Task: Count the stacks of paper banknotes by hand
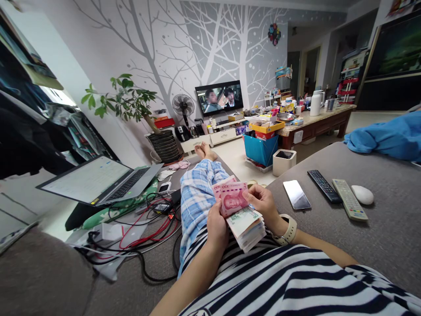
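Observation:
Over my lap, my left hand (pixel 217 223) is closed on a few pink banknotes (pixel 234 201), fanned slightly apart. The thumb and fingers of my right hand (pixel 265 205) pinch the right edge of the front pink note. Just below, a thick stack of folded banknotes (pixel 246 228), green-and-white on top, sits against my striped shirt. My right palm is beside this stack; whether it grips the stack is hidden. A pale wristwatch (pixel 287 230) is on my right wrist.
On the sofa to the right lie a phone (pixel 297 195), a black remote (pixel 324 186), a beige remote (pixel 350 199) and a white mouse (pixel 362 194). To the left are an open laptop (pixel 131 182) and tangled cables (pixel 148 237). My legs (pixel 200 193) stretch forward.

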### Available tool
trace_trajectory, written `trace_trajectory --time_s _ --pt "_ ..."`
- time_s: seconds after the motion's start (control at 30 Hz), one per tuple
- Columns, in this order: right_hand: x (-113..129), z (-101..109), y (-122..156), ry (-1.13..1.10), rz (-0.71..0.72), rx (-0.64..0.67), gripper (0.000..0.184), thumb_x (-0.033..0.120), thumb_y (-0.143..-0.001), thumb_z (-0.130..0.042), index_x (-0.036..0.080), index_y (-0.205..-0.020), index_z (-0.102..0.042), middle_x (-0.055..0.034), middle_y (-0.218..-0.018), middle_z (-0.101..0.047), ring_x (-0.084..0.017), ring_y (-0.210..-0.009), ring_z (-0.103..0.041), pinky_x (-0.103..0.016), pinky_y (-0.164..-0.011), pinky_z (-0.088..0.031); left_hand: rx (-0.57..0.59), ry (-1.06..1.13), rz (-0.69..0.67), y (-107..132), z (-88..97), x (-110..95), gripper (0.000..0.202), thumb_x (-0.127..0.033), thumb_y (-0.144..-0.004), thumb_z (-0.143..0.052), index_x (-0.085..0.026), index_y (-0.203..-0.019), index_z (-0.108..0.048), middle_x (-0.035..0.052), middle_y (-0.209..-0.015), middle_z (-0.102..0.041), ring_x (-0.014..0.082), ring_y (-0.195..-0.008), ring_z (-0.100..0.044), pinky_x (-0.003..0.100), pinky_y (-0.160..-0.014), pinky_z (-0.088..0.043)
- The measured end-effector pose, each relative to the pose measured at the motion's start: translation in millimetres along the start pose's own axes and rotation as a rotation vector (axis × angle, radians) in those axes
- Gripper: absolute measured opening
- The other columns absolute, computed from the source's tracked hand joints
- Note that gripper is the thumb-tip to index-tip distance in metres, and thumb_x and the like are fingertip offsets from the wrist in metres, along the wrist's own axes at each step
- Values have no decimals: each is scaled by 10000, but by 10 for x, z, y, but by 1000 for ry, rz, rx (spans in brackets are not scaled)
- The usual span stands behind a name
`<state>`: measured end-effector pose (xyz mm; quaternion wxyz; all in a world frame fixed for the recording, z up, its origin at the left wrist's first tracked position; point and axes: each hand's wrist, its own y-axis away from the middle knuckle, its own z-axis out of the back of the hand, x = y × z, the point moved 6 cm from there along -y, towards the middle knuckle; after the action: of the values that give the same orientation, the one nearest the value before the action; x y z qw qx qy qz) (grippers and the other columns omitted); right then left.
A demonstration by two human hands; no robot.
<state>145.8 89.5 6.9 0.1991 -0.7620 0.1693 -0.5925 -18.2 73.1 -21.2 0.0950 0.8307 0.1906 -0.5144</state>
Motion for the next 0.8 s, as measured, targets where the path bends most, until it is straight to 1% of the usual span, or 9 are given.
trace_trajectory --time_s 0.1,0.23,0.37,0.5,0.6,0.7,0.8 --pt "21 -2 6 0 17 2 342 409 -808 -706 188 -622 -522 51 -571 -446 -99 -540 -357 -252 -514 -301 -8 -104 -40 16 7 -49 234 -345 -742 -624 -133 -752 -722 50 -774 -722 201 -798 -650 324 -776 -510" --pt "51 -9 18 -8 34 14 322 405 -811 -705 184 -640 -546 41 -591 -482 -102 -554 -386 -248 -526 -327 -6 -259 -130 81 1 -186 215 -295 -751 -579 -154 -657 -711 37 -712 -697 193 -750 -604 297 -723 -485" --pt "71 -13 25 -7 33 14 322 419 -807 -705 187 -641 -555 37 -590 -492 -105 -551 -395 -247 -520 -336 28 -316 -174 154 -40 -295 193 -253 -747 -564 -180 -655 -717 41 -726 -706 211 -734 -587 310 -712 -477" --pt "71 -20 28 -3 22 15 305 438 -801 -706 187 -674 -589 26 -604 -527 -113 -561 -429 -249 -526 -359 52 -427 -262 158 -42 -335 128 -215 -690 -598 -211 -664 -724 51 -754 -722 259 -805 -594 354 -803 -476" --pt "51 -29 31 -28 7 27 275 428 -808 -705 181 -719 -623 15 -638 -565 -117 -576 -461 -250 -544 -380 67 -518 -301 125 -12 -308 140 -206 -682 -604 -217 -701 -742 62 -788 -727 288 -878 -595 382 -878 -454" --pt "28 -34 34 -50 -9 40 262 423 -815 -702 178 -742 -642 9 -659 -585 -121 -589 -484 -253 -555 -395 88 -571 -322 107 7 -284 160 -202 -705 -597 -211 -735 -754 71 -816 -727 289 -885 -597 388 -900 -444" --pt "28 -33 37 -49 -12 40 273 436 -817 -695 180 -742 -642 6 -664 -597 -126 -596 -496 -254 -559 -409 67 -560 -326 97 34 -266 143 -186 -700 -608 -213 -723 -747 68 -816 -721 283 -894 -597 385 -908 -445"
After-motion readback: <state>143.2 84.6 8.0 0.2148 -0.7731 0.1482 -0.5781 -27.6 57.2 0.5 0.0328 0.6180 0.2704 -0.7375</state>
